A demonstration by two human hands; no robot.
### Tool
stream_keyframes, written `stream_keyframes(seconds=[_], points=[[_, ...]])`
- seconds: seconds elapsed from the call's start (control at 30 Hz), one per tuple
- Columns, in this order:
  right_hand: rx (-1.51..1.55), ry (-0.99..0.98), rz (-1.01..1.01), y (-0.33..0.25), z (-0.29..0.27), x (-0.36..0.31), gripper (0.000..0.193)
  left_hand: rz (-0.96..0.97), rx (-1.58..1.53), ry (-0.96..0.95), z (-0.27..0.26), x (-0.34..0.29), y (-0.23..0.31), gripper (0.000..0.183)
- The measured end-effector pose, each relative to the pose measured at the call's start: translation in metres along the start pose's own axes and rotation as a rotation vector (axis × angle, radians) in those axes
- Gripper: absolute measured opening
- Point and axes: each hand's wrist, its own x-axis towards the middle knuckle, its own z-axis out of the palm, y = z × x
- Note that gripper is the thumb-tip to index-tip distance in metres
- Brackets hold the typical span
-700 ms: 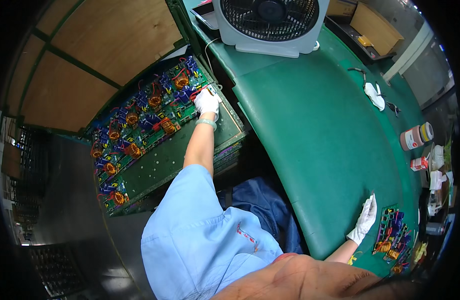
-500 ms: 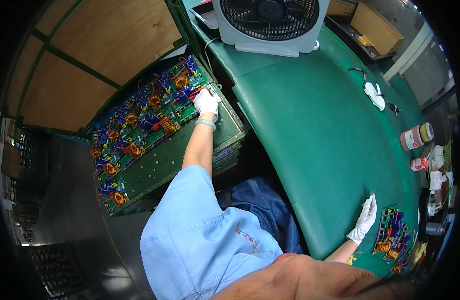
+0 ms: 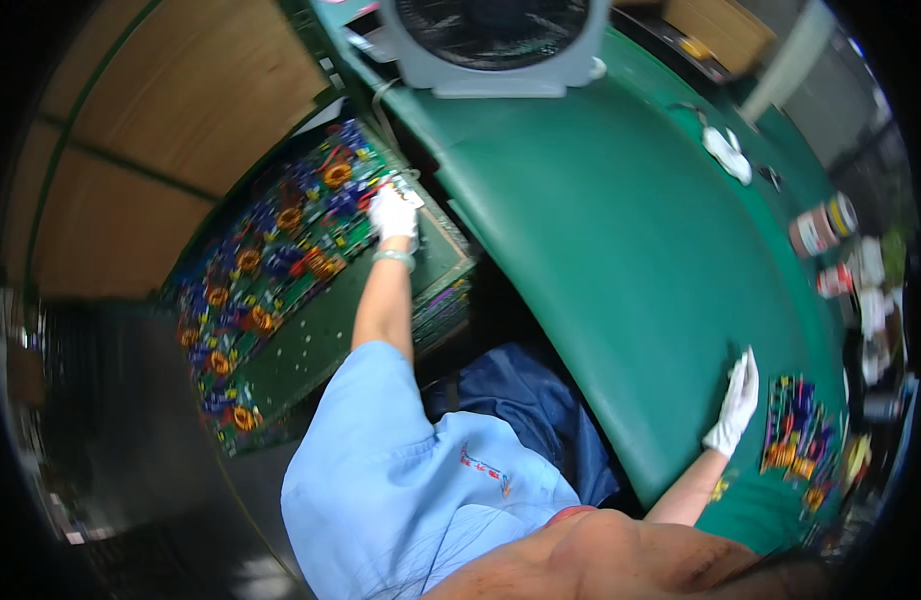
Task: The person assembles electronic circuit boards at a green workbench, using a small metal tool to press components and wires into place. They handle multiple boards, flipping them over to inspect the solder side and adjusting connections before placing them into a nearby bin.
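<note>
My left hand [image 3: 394,214], in a white glove, reaches out to the upper end of a circuit board [image 3: 321,263] in a stack tray. Its fingers are curled closed on the board's end, next to red wires and a small white part; blur and the glove hide the fingertips. Rows of similar circuit boards [image 3: 246,260] with copper coils and blue parts fill the far side of the green tray [image 3: 311,345]. My right hand [image 3: 738,400], also gloved, rests by the green bench with its fingers stretched out and nothing visible in it. Beside it lies another circuit board [image 3: 793,440].
A grey box fan [image 3: 481,75] stands at the back of the green bench [image 3: 621,250]. Along the right are a white cloth-like item [image 3: 727,155], a jar [image 3: 823,225] and a red-and-white box [image 3: 835,281]. Wooden panels [image 3: 181,110] rise behind the tray.
The view has shifted, and most of the bench and tray appear farther left and blurred. My left hand stays at the board's end. My right hand sits slightly higher in the picture, fingers still stretched.
</note>
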Motion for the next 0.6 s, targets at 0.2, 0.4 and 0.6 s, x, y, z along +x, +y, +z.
stream_keyframes(seconds=[0.2, 0.4, 0.6], points=[[-0.122, 0.074, -0.138, -0.084, -0.023, -0.025, 0.048, 0.319, -0.499, 0.089, -0.052, -0.059, 0.029, 0.035], [0.098, 0.19, 0.101, -0.114, -0.06, -0.099, 0.048, 0.977, -0.485, -0.305, -0.101, -0.125, 0.19, 0.054], [0.2, 0.287, 0.133, -0.097, -0.072, -0.159, 0.049, 1.334, 0.01, -0.275, 0.017, -0.17, 0.282, 0.078]])
